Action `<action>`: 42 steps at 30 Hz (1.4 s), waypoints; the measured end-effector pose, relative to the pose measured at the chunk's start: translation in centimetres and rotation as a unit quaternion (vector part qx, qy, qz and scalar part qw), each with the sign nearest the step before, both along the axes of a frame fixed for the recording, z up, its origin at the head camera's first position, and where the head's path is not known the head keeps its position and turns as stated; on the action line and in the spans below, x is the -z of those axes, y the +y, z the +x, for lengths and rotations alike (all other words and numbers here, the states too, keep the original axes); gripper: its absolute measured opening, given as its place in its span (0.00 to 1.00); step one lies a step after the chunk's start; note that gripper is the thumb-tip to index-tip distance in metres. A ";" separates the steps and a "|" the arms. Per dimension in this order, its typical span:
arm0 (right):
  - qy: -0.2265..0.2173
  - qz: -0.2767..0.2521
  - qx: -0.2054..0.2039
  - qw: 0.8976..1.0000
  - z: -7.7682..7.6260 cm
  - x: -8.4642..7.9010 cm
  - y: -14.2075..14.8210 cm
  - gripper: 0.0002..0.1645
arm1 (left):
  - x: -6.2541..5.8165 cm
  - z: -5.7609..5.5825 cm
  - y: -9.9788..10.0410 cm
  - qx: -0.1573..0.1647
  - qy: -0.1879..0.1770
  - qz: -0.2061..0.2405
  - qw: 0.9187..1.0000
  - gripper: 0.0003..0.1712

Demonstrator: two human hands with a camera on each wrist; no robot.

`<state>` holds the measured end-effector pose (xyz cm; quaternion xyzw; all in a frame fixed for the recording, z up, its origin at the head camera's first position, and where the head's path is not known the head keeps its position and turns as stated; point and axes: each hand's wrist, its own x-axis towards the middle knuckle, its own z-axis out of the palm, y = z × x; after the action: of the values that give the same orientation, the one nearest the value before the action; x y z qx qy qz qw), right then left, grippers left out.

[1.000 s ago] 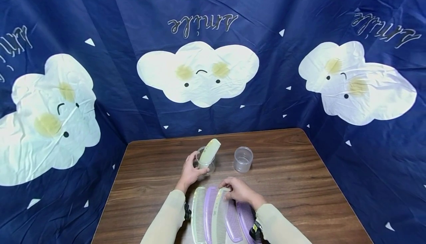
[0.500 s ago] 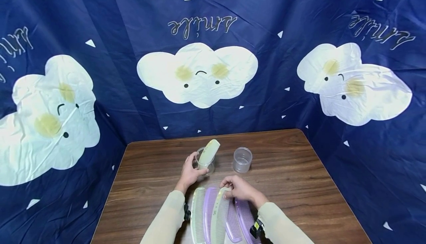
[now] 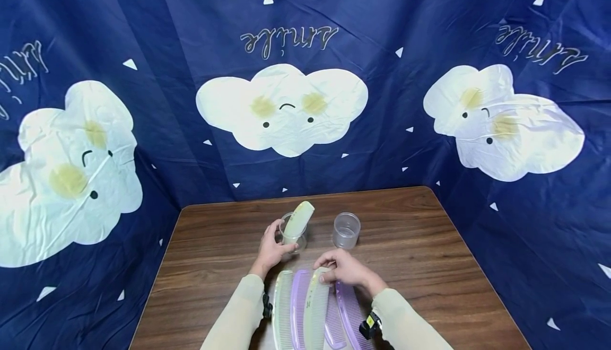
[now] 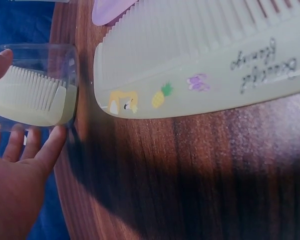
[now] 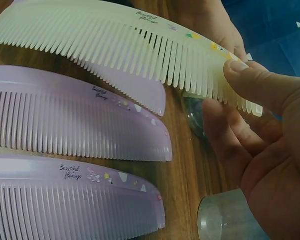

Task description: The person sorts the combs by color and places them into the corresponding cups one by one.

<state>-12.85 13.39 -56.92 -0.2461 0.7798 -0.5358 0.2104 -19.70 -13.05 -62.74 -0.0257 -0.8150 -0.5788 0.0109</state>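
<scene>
My left hand [image 3: 270, 248] curls round a clear plastic cup [image 3: 302, 243] near the far side of the table. Inside that cup leans a pale green comb [image 3: 299, 219], tilted to the right. With thumb and fingers my right hand [image 3: 347, 267] pinches the far end of another pale green comb [image 5: 115, 32], teeth facing right in the head view. The held comb sits above the others and partly covers a purple comb [image 3: 335, 321]. Left of it lie a purple comb [image 3: 298, 307] and a green comb [image 3: 284, 307]; on the right is another purple comb [image 3: 352, 315].
A second clear cup [image 3: 346, 230] stands to the right of the first, with no comb in it. The wooden table [image 3: 420, 265] is bordered at the back and sides by a dark blue curtain [image 3: 191, 169] with cloud prints. The combs lie along its near side.
My right hand has raised the pinched comb's far end slightly. The left hand still holds the cup with the comb in it. The head view has shifted a little.
</scene>
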 end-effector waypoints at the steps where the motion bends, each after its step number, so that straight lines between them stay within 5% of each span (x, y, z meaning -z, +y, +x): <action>1: -0.007 -0.007 -0.001 1.000 0.0 -0.1 0.1 0.17 | 0.1 0.0 0.0 0.000 0.000 -0.001 1.000 0.52; 24: -0.020 -0.076 0.018 0.997 -1.2 -2.4 1.2 0.13 | 0.3 -0.1 0.0 -0.007 0.010 -0.005 1.000 0.52; 42: 0.026 -0.105 0.055 0.993 -2.0 -3.5 1.2 0.14 | 0.3 0.0 -0.1 0.001 0.003 0.004 1.000 0.53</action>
<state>-14.81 14.62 -53.44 -0.2377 0.7370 -0.6186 0.1334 -19.68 -13.17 -63.07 -0.0279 -0.8127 -0.5819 0.0129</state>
